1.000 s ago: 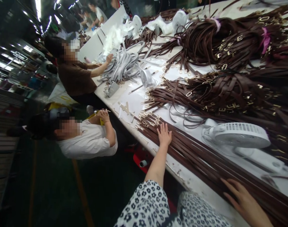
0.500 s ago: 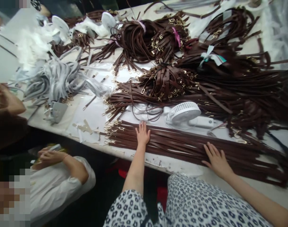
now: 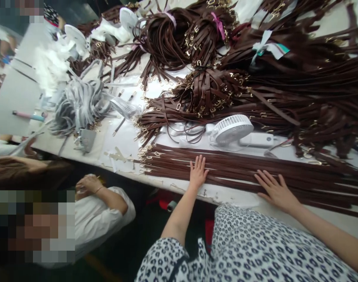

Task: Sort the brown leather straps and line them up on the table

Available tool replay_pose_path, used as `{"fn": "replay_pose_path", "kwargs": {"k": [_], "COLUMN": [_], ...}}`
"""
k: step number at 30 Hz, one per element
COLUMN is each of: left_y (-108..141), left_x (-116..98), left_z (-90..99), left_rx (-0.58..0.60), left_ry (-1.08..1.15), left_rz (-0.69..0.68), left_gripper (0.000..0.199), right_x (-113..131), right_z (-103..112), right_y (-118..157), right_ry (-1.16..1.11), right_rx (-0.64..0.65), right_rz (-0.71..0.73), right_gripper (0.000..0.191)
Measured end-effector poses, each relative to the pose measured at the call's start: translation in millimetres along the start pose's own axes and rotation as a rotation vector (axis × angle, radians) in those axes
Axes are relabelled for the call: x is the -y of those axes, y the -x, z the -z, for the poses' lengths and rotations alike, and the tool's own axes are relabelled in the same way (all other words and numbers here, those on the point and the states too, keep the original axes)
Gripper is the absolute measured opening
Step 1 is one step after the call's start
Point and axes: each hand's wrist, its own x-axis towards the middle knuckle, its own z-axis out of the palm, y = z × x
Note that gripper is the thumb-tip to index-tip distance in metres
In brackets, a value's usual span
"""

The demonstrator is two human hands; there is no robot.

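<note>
Long dark brown straps [image 3: 231,166] with gold clasps at their left ends lie side by side along the table's front edge. My left hand [image 3: 198,172] rests on them with its fingers spread, left of their middle. Farther right, my right hand [image 3: 277,190] lies flat on the same straps, fingers apart. Neither hand grips anything. Just behind the straps is a white handheld fan [image 3: 233,129]. Beyond it sits a gathered bundle of brown straps [image 3: 206,92] with many gold clasps.
More brown bundles [image 3: 167,39] fill the table's back, one tied with a white and green ribbon [image 3: 268,47]. Grey straps [image 3: 79,98] and a small fan [image 3: 123,107] are at the left. A person in a white shirt [image 3: 108,219] sits at the front left.
My left hand has moved right along the straps and a little nearer my right hand. The whole view has shifted. The straps' right ends look more evenly spread.
</note>
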Motion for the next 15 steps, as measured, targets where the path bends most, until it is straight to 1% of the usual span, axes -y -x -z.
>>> {"fn": "replay_pose_path", "kwargs": {"k": [1, 3, 5, 6, 8, 9, 11, 13, 15], "left_y": [5, 16, 25, 28, 30, 29, 24, 17, 15], "left_x": [-5, -18, -30, -36, -42, -42, -41, -40, -40], "left_z": [-1.1, -5.9, -12.1, -14.5, -17.3, -18.1, -19.4, -19.1, -15.5], "left_rx": [-0.008, -0.012, 0.005, 0.014, 0.028, 0.035, 0.046, 0.053, 0.059], "left_ry": [0.011, 0.042, 0.066, 0.070, 0.063, 0.057, 0.052, 0.067, 0.083], "left_rz": [-0.018, -0.130, -0.230, -0.235, -0.182, -0.163, -0.162, -0.175, -0.177], "left_gripper": [0.073, 0.074, 0.073, 0.073, 0.072, 0.072, 0.072, 0.071, 0.070], "right_x": [-2, -8, -17, -22, -33, -39, -53, -67, -74], "right_z": [2, 3, 0, -2, -4, -3, 1, 11, 22], "right_y": [4, 14, 25, 31, 41, 44, 50, 54, 53], "right_ry": [-0.021, -0.066, -0.095, -0.104, -0.113, -0.110, -0.082, -0.063, -0.082], "right_rx": [-0.024, -0.087, -0.144, -0.159, -0.183, -0.190, -0.187, -0.164, -0.141], "right_rz": [-0.023, -0.075, -0.132, -0.166, -0.288, -0.353, -0.429, -0.438, -0.409], "right_gripper": [0.067, 0.069, 0.066, 0.061, 0.052, 0.049, 0.047, 0.046, 0.046]}}
